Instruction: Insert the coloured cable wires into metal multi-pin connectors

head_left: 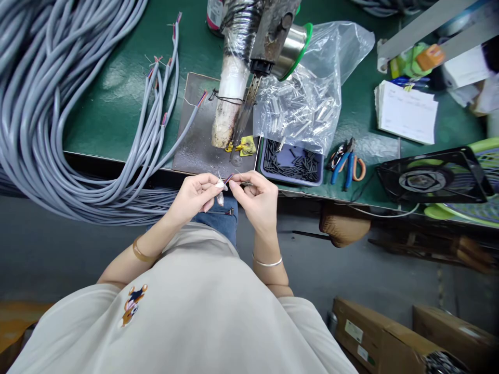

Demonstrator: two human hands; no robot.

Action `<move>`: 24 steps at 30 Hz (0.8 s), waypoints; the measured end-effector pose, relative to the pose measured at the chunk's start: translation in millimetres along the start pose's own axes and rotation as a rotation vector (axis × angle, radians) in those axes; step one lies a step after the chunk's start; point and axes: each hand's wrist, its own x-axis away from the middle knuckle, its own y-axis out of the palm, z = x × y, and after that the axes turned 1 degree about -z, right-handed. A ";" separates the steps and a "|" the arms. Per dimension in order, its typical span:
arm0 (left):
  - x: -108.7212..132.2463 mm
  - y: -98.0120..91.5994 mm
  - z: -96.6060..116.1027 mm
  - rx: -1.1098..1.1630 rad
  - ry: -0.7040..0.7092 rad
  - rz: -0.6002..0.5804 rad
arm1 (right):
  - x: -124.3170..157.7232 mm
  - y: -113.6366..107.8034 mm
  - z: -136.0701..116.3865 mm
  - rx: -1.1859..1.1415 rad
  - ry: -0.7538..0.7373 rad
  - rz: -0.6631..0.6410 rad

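My left hand point(198, 196) is closed at the front edge of the bench, thumb and fingers pinching thin coloured wires point(228, 178). Whitish wrapping shows at its fingertips. Facing it, my right hand point(255, 200) is closed too, its thumb and forefinger pinching the same wires from the other side. Fine bare strands stick out around the fingertips. Just beyond the hands, a grey cable point(187, 127) with stripped, coloured ends lies across a dark mat point(191, 156). A yellow piece point(247, 146) lies on the mat, below a narrow metal tip point(245, 117).
Grey cables point(50, 104) fill the left side. A wrapped pipe point(230, 98) and solder spool point(290, 52) hang over the mat. To the right are a tray point(290, 179) of black tubes, a plastic bag point(300, 98) of metal pieces, pliers point(346, 166) and a fan point(432, 179).
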 end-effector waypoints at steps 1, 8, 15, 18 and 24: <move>0.0 -0.3 -0.3 -0.007 -0.002 -0.002 | -0.2 0.3 0.0 -0.002 -0.003 -0.005; -0.8 -0.6 -0.8 -0.026 -0.014 0.005 | -1.9 2.9 -3.0 -0.001 0.000 -0.009; -1.6 -0.2 -2.3 -0.018 -0.009 0.013 | -2.6 3.3 -6.2 0.030 -0.013 -0.011; -1.6 -0.3 -5.0 -0.036 0.015 0.029 | -2.7 3.7 -6.2 0.059 -0.010 -0.011; -0.8 0.3 -8.2 -0.022 0.063 0.059 | -3.4 4.8 -7.4 0.045 0.005 -0.017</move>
